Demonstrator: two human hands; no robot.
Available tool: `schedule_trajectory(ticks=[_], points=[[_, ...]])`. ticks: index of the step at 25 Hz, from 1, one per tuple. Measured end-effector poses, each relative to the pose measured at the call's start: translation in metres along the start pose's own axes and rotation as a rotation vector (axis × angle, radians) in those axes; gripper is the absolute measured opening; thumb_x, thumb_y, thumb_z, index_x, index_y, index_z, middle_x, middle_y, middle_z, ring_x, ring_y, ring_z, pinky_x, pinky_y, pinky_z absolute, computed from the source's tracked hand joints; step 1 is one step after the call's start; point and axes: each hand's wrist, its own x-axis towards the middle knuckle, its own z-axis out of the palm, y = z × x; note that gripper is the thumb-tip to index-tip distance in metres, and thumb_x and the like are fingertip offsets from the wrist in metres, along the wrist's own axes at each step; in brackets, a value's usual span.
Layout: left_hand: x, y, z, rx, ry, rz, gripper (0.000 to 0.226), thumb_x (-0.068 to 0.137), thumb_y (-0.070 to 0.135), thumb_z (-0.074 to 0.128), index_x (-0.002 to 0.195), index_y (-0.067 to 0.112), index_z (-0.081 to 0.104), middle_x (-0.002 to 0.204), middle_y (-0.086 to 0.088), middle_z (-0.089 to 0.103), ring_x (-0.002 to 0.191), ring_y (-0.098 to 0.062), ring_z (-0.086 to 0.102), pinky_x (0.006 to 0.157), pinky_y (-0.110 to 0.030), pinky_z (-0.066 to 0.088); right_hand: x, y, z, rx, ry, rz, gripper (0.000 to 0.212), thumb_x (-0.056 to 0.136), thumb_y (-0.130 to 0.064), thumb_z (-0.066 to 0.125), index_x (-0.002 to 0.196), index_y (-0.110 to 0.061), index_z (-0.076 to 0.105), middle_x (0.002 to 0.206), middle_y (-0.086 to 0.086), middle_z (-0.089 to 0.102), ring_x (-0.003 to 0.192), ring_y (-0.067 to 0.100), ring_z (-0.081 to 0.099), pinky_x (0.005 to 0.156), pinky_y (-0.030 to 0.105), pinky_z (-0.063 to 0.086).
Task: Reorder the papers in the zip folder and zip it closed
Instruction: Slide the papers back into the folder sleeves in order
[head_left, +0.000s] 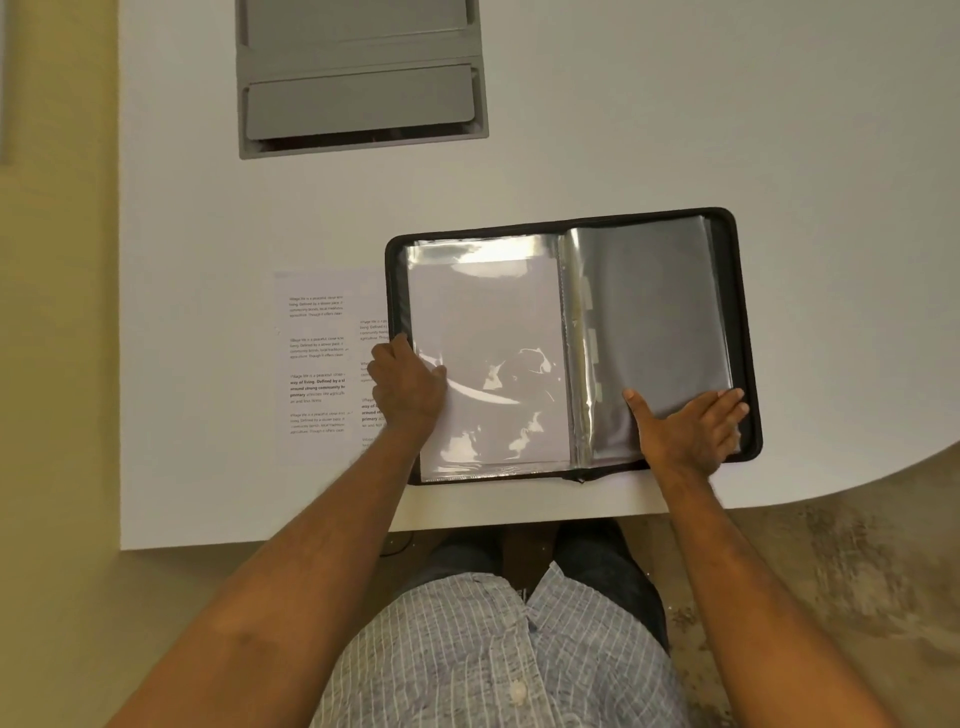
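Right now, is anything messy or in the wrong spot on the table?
Yes. Two printed papers lie loose on the table, left of the open zip folder; one is partly tucked under its edge. The right-hand sleeves look empty. Nothing looks spilled or torn.

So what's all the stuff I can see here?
zip folder: one, black, lying open on the table near the front edge
plastic sleeves: several, clear, inside the folder
blank sheet: one, white, in the left-hand sleeve
printed papers: at least two, white, overlapping, left of the folder and partly under it
table: one, white
grey tray: one, sunk in the table at the back
left hand: on the folder's left edge
right hand: flat on the right-hand sleeve
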Motion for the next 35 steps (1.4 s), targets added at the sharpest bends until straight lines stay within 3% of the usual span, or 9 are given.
schedule_trajectory(ticks=[7,14,17,19,21,23,26,29,35], points=[[0.001,-0.004,0.002,0.003,0.007,0.019,0.074,0.091,0.036,0.073,0.148,0.008,0.035,0.141,-0.018,0.040,0.131,-0.036,0.042,0.101,-0.046,0.045,-0.002,-0.001,0.003,-0.103,0.086,-0.107,0.119,0.086,-0.086,0.040,0.162,0.000,0.009,0.172,0.018,0.001,0.159,0.037,0.001,0.126,0.056,0.012],[0.002,-0.006,0.003,-0.009,0.012,0.035,0.074,0.090,0.037,0.074,0.147,0.008,0.037,0.140,-0.018,0.041,0.129,-0.036,0.043,0.100,-0.046,0.046,0.001,0.004,0.003,-0.149,0.142,-0.181,0.100,0.092,-0.071,0.054,0.157,0.001,0.028,0.170,0.020,0.013,0.156,0.041,0.014,0.119,0.062,0.032],[0.005,-0.014,0.000,-0.132,0.014,0.038,0.069,0.091,0.038,0.072,0.145,0.011,0.041,0.139,-0.015,0.043,0.129,-0.033,0.043,0.103,-0.047,0.044,0.001,0.002,0.006,-0.105,0.157,-0.221,0.070,0.093,-0.056,0.066,0.137,-0.005,0.047,0.168,0.018,0.021,0.155,0.043,0.019,0.111,0.065,0.042],[0.010,-0.026,-0.004,-0.213,0.091,0.012,0.060,0.093,0.040,0.068,0.141,0.012,0.046,0.136,-0.014,0.047,0.127,-0.033,0.045,0.103,-0.048,0.044,0.000,-0.001,0.009,-0.081,0.165,-0.264,0.049,0.094,-0.045,0.069,0.122,-0.010,0.052,0.167,0.017,0.025,0.154,0.042,0.022,0.108,0.066,0.045],[0.021,-0.045,-0.011,-0.223,0.161,-0.094,0.060,0.094,0.040,0.067,0.142,0.011,0.046,0.142,-0.015,0.044,0.131,-0.035,0.042,0.106,-0.051,0.041,-0.002,-0.003,0.010,-0.033,0.169,-0.270,0.040,0.095,-0.041,0.070,0.117,-0.013,0.053,0.166,0.016,0.026,0.153,0.041,0.024,0.105,0.066,0.047],[0.035,-0.067,-0.020,-0.210,0.150,-0.267,0.072,0.092,0.044,0.069,0.149,0.012,0.038,0.155,-0.015,0.033,0.141,-0.037,0.031,0.114,-0.054,0.034,-0.003,-0.003,0.010,0.014,0.167,-0.247,0.045,0.094,-0.042,0.072,0.122,-0.014,0.051,0.166,0.015,0.025,0.153,0.040,0.024,0.104,0.067,0.048],[0.050,-0.095,-0.036,-0.162,0.090,-0.436,0.093,0.085,0.056,0.072,0.153,0.013,0.026,0.162,-0.014,0.022,0.147,-0.037,0.023,0.118,-0.055,0.028,-0.001,0.000,0.007,0.015,0.160,-0.215,0.071,0.091,-0.047,0.073,0.144,-0.012,0.040,0.168,0.016,0.021,0.154,0.041,0.020,0.106,0.070,0.043],[0.057,-0.109,-0.047,-0.166,0.092,-0.449,0.094,0.079,0.056,0.079,0.148,0.014,0.031,0.151,-0.015,0.034,0.139,-0.036,0.034,0.111,-0.055,0.033,0.000,0.001,0.006,0.028,0.129,-0.203,0.085,0.092,-0.050,0.072,0.155,-0.012,0.029,0.169,0.016,0.019,0.155,0.041,0.017,0.110,0.071,0.037],[0.073,-0.123,-0.060,-0.140,0.037,-0.472,0.090,0.072,0.054,0.086,0.138,0.014,0.039,0.141,-0.013,0.040,0.132,-0.033,0.039,0.107,-0.050,0.039,0.001,-0.004,0.004,0.015,0.133,-0.218,0.082,0.092,-0.048,0.072,0.154,-0.012,0.031,0.166,0.016,0.025,0.153,0.042,0.023,0.107,0.073,0.040]])
